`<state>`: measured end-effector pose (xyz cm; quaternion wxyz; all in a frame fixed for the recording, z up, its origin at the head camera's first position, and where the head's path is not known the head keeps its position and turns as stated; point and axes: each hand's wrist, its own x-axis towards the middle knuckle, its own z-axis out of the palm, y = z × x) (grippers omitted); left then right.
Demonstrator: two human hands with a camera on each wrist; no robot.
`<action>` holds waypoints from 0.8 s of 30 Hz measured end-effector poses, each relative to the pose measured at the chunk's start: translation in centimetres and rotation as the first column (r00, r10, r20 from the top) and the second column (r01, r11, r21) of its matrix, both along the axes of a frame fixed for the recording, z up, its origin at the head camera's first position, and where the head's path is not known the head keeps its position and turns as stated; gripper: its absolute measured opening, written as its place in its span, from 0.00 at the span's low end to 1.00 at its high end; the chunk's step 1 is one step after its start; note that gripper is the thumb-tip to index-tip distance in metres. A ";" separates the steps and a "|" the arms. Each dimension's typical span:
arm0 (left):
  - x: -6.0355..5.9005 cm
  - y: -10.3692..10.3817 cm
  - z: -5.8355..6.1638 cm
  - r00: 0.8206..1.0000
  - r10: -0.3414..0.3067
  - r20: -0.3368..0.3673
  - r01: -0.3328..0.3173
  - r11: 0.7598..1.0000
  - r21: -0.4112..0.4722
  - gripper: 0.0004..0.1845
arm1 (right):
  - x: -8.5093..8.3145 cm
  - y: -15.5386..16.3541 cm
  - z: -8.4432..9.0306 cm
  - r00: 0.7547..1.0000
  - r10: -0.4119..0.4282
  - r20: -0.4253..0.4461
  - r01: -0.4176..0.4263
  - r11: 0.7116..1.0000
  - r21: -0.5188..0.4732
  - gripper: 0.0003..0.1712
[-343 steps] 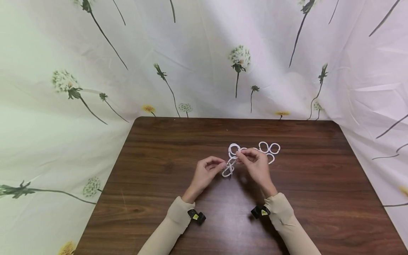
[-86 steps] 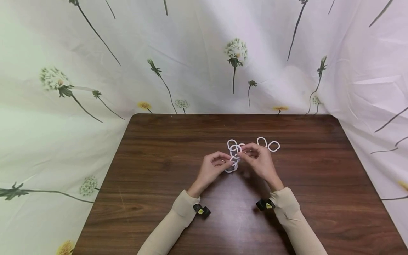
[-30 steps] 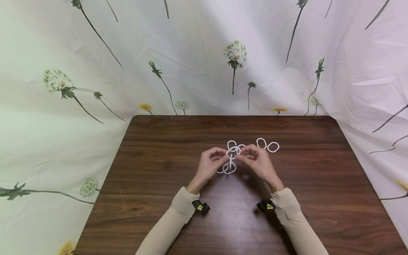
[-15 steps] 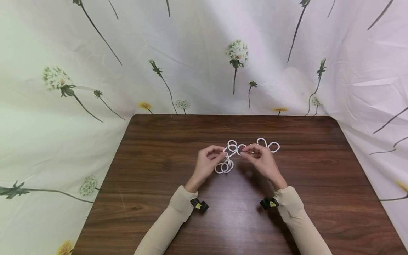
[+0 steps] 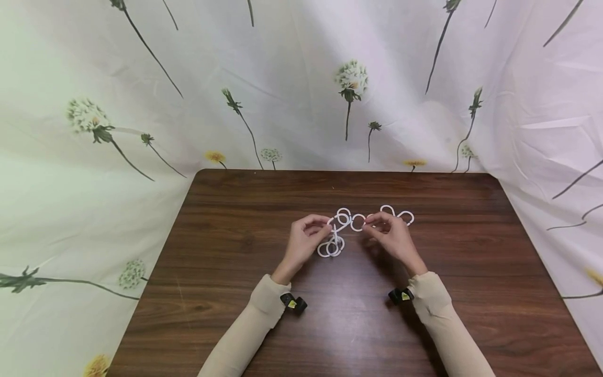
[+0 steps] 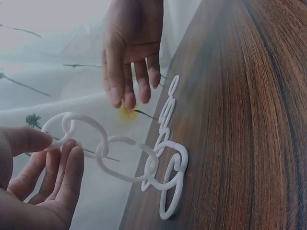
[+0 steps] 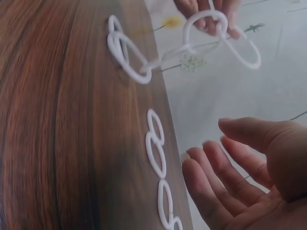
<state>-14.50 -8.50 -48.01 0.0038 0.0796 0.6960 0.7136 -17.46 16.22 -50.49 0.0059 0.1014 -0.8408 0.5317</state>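
My left hand (image 5: 303,242) pinches a white plastic chain link (image 6: 56,129) between thumb and fingertips. From it hangs a chain of several oval links (image 6: 125,160), each with a small split, and its lower links lie on the table. My right hand (image 5: 394,240) hovers just to the right, fingers loosely bent, thumb and fingertips apart with nothing between them. In the right wrist view, loose white links (image 7: 164,201) lie on the table beyond the fingers of the right hand. In the head view a single link (image 5: 358,222) shows by those fingertips.
Two more links (image 5: 405,217) lie behind the right hand, which partly covers them. All of it is on a dark brown wooden table (image 5: 264,293). A white cloth with printed flowers (image 5: 292,94) hangs along the table's back and sides. Both wrists wear small black cameras (image 5: 400,296).
My right hand has let go of the chain and moved right, its fingers parting. The left hand has shifted slightly left with the chain. Earlier, one more loose link lay at the right.
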 end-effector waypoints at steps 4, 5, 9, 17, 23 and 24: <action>0.3 -0.1 0.7 1.000 0.010 -0.015 -0.011 1.000 -0.008 0.13 | -0.4 0.9 -0.5 1.000 -0.021 -0.009 0.021 1.000 0.019 0.13; 0.4 -0.1 0.7 1.000 0.014 -0.015 -0.015 1.000 -0.012 0.13 | -0.4 1.1 -0.5 1.000 -0.029 -0.007 0.029 0.999 0.022 0.13; -0.2 -0.3 -0.5 1.000 0.020 0.017 -0.020 1.000 -0.021 0.13 | -0.6 2.4 -0.7 0.996 -0.089 -0.022 0.091 0.992 0.093 0.14; -0.6 -0.4 -2.1 0.999 0.039 0.008 -0.039 0.999 -0.003 0.14 | -1.2 5.1 -0.9 0.969 -0.219 -0.118 0.239 0.950 0.199 0.14; -0.5 -0.4 -2.1 0.999 0.040 -0.001 -0.040 0.999 0.001 0.12 | -1.6 6.7 -1.5 0.959 -0.241 -0.151 0.272 0.931 0.243 0.16; -0.5 -0.4 -2.1 0.999 0.039 0.000 -0.039 0.999 0.004 0.12 | -1.6 6.9 -1.6 0.957 -0.245 -0.154 0.278 0.927 0.253 0.16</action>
